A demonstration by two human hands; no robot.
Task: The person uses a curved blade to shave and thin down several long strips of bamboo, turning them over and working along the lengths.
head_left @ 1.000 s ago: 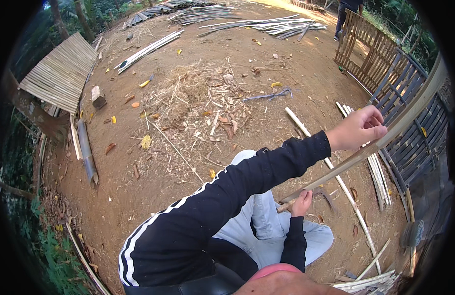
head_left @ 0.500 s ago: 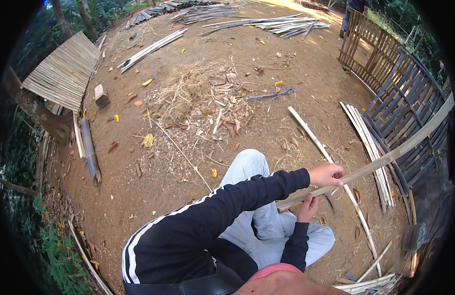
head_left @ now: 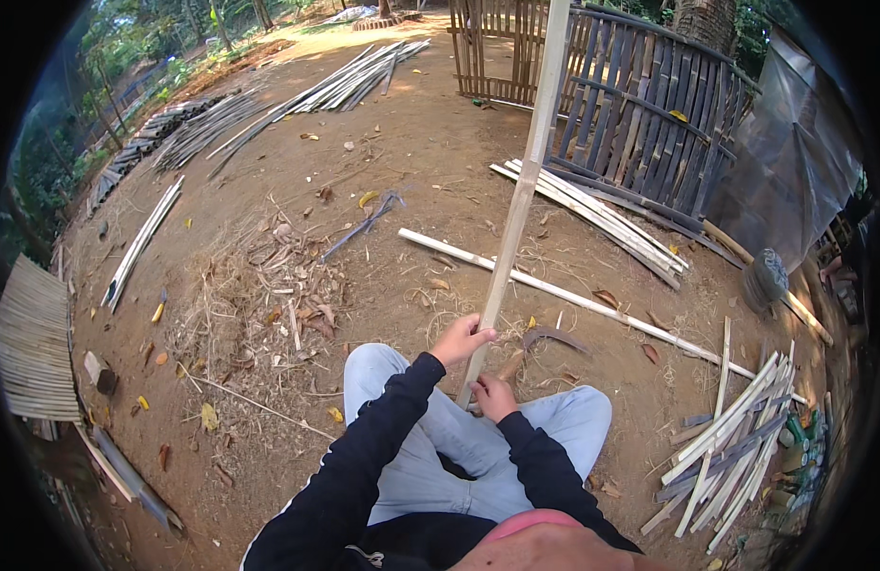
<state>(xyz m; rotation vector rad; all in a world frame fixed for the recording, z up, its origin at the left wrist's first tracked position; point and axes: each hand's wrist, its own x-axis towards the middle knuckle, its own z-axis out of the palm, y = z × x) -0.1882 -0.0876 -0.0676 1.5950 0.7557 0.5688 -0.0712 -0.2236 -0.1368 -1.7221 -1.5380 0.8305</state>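
A long, pale bamboo slat (head_left: 519, 202) rises from between my bent legs and runs out past the top of the view. My left hand (head_left: 461, 342) is closed round it, thumb across its face. Lower down, close to the slat's near end, my right hand (head_left: 496, 398) pinches its right edge. Just right of my hands lies a sickle (head_left: 556, 337) with a curved dark blade and a wooden handle, on the ground by my right knee. Beyond it a long whitish pole (head_left: 573, 297) lies slantwise across the dirt.
Several split slats lie heaped at the lower right (head_left: 721, 457), near green bottles (head_left: 800, 447). More pale slats (head_left: 597, 224) rest before a dark bamboo panel (head_left: 640, 114). Shavings (head_left: 269, 276) cover the ground at left. A slatted mat (head_left: 33, 347) stands at the far left.
My view has turned right. The slat has swung from pointing right to pointing away from me. Both hands have come in front of my body, still gripping it.
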